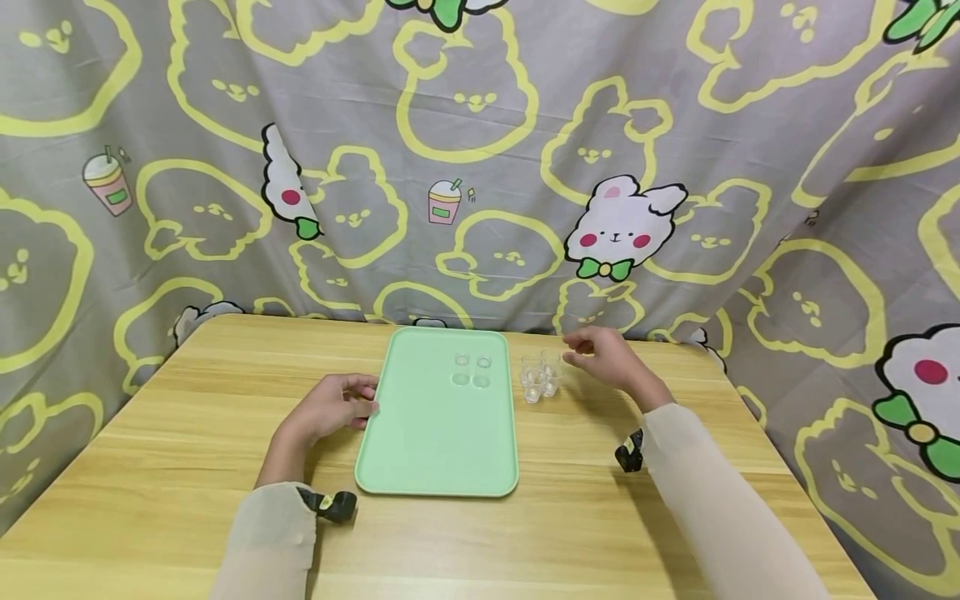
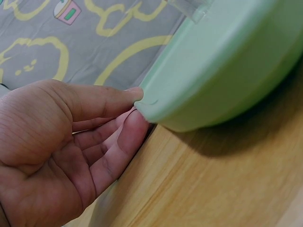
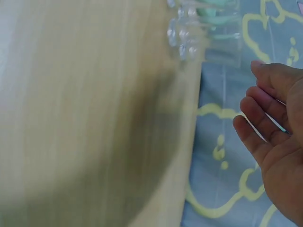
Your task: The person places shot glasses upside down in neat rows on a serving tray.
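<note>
Grey curtain [image 1: 480, 167] printed with yellow bunny outlines hangs behind a wooden table [image 1: 187, 433]. At the left, the left hand [image 1: 330, 408] rests on the wood, its fingertips [image 2: 135, 120] touching the rim of the green tray [image 1: 438, 450], fingers relaxed and gripping nothing. Two small clear cups [image 1: 472, 371] stand at the tray's far end. Just right of the tray sits a cluster of clear cups [image 1: 540, 377], and the right hand [image 1: 607, 357] hovers beside them, loosely spread and holding nothing.

Both arms wear thin, see-through sleeves in a pale cream colour (you can see the arms a little through them). A small black strap sits at each wrist. The left hand [image 1: 330, 410] and right hand [image 1: 609, 358] are bare.
</note>
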Demonstrator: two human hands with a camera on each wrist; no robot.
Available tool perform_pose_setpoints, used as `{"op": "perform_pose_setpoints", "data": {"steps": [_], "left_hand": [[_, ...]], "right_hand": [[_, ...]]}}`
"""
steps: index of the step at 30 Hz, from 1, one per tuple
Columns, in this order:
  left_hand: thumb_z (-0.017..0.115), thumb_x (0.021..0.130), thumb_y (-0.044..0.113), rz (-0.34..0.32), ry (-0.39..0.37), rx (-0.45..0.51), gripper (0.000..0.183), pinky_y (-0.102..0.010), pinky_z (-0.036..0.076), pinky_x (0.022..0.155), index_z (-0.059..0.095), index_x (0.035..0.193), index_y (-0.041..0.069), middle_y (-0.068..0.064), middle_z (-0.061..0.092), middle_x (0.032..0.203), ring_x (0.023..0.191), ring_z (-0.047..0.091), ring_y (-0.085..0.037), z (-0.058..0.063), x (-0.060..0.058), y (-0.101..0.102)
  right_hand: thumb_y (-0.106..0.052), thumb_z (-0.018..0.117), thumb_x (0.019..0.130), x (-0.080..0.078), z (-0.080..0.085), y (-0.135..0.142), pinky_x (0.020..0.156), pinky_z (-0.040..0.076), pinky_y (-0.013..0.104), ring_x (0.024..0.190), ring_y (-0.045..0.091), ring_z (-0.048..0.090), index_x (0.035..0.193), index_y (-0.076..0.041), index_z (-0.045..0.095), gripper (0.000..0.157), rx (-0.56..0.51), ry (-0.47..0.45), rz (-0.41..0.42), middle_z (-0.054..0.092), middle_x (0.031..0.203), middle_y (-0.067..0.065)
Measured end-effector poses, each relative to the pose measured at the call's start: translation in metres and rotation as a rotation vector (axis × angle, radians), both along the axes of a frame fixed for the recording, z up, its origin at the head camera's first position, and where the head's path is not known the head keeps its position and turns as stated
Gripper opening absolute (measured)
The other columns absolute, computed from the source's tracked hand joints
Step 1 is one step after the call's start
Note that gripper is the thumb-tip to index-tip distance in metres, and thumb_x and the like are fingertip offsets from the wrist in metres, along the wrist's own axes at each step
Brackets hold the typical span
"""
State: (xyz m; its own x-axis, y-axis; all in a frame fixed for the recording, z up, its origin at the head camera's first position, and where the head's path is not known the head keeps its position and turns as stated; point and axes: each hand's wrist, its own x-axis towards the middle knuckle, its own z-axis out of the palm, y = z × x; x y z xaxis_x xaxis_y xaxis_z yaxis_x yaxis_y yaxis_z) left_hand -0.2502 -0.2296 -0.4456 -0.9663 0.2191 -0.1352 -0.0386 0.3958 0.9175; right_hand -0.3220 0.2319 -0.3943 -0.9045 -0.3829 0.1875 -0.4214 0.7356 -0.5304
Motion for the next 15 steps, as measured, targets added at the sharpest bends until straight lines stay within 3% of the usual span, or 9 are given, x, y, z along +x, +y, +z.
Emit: {"op": "perform_pose_setpoints", "data": {"steps": [15], "left_hand": [[0.067,0.097,0.004,0.002,-0.003,0.007,0.049,-0.034,0.062,0.076,0.052,0.142,-0.008,-0.020,0.057,0.119,0.091,0.064,-0.023,0.001,0.001,0.000]], "right_hand": [[-0.012,0.073,0.096,-0.004,-0.027,0.008,0.089,0.057,0.044,0.099,0.028,0.067,0.121,0.004,0.070,0.029,-0.038,-0.112,-0.027,0.072,0.110,0.016]]}}
